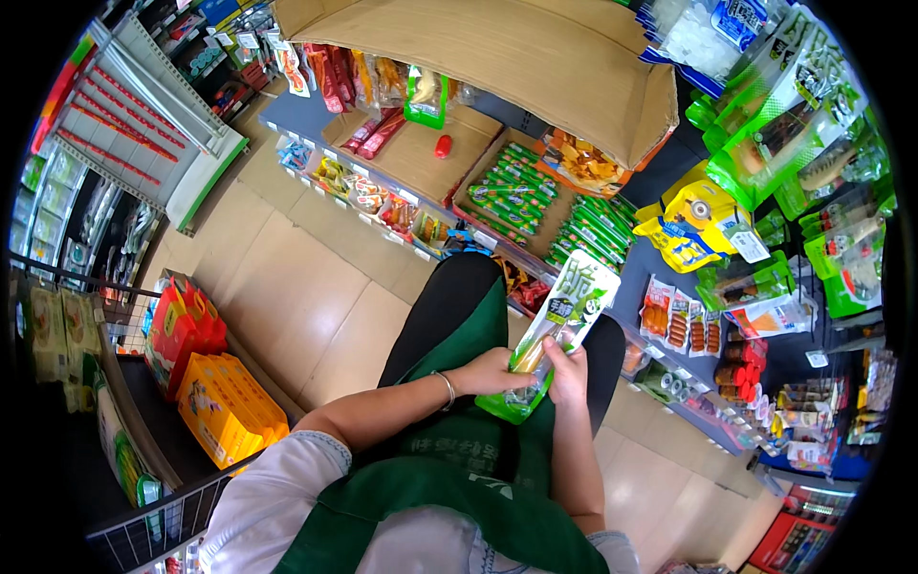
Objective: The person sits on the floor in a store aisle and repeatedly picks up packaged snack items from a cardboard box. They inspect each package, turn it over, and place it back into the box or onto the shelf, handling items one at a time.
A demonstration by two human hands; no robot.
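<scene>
Both hands hold one green and white plastic snack pouch (574,294) with a clear window, tilted above my lap. My left hand (495,372) grips its left edge near the lower end, a bracelet on that wrist. On the right edge, my right hand (566,369) has its thumb pressed on the pouch's front. Just beyond the pouch, green-wrapped snack sticks (595,229) lie in a cardboard tray. More green sticks (513,190) fill the part to their left. My knees, under a green apron (459,502), are close to the shelf.
A large open cardboard box (488,50) overhangs the shelf. Similar green pouches (782,143) hang at right, beside a yellow bag (699,219). One red packet (444,146) lies in a cardboard tray (459,172). Yellow boxes (226,409) and red boxes (183,330) stand at left behind me.
</scene>
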